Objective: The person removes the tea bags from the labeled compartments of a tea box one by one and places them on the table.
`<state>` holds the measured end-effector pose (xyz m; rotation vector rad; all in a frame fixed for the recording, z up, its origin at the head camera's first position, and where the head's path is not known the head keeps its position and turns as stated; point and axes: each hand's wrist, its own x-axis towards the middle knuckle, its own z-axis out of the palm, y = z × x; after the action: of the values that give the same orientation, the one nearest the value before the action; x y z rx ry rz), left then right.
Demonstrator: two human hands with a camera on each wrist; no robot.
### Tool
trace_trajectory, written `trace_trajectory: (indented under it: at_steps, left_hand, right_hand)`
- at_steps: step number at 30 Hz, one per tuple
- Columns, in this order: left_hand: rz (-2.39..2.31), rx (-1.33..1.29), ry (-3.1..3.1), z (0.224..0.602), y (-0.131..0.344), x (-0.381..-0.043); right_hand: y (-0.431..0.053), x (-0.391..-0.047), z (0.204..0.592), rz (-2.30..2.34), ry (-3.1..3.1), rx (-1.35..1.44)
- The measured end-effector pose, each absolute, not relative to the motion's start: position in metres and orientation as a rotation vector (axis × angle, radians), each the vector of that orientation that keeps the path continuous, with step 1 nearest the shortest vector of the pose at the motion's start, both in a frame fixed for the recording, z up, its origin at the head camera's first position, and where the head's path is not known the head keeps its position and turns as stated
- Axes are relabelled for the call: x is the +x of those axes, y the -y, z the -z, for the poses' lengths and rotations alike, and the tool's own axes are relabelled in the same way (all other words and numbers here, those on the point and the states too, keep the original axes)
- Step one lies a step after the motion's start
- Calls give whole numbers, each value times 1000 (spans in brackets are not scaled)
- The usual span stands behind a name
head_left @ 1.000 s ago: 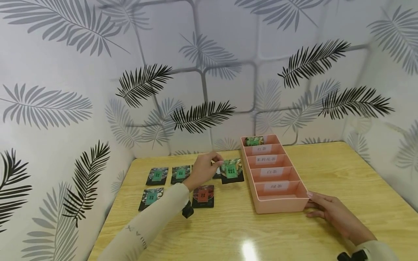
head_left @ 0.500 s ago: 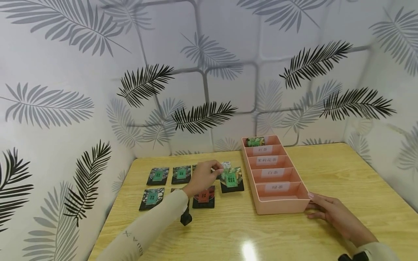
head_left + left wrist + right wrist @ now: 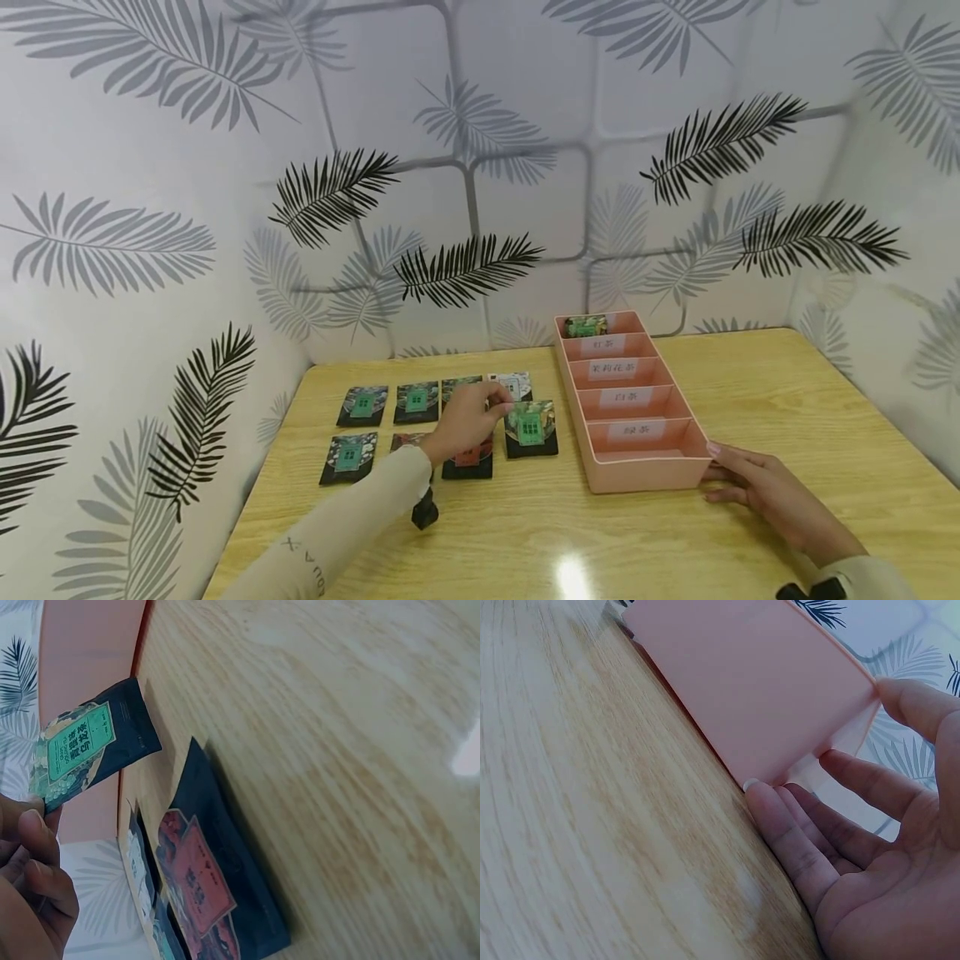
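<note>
My left hand [image 3: 468,417] pinches a small tea packet [image 3: 531,429] by its upper left corner. The packet has a green label over a leafy print and a black lower part. In the left wrist view the tea packet [image 3: 90,742] hangs above the wood, with the thumb and a finger at its printed end. My right hand [image 3: 768,492] holds the front right corner of a pink divided box [image 3: 648,477]. The right wrist view shows its thumb on the rim of the pink box [image 3: 757,690] and the fingers low against the side.
Left of the box, more tea packets lie in two rows, among them a red-labelled one [image 3: 467,460], a white-labelled one [image 3: 516,385] and a green-labelled one [image 3: 348,457]. The box's labelled compartments run front to back; a green-labelled packet [image 3: 587,326] sits in the rearmost.
The tea packet in my left hand has moved down in the head view, towards the person, uncovering the white-labelled packet behind it. My right hand keeps its place at the box corner.
</note>
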<state>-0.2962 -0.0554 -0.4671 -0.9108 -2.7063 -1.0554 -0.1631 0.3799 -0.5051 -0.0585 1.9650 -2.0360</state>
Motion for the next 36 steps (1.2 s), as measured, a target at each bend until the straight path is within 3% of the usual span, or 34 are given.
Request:
trace_trajectory:
  at_steps: [36]
  left_hand:
    - [869,-910,2879,493,66,-295]
  right_hand:
    - [-379,-163,506,2023,-1975,-61]
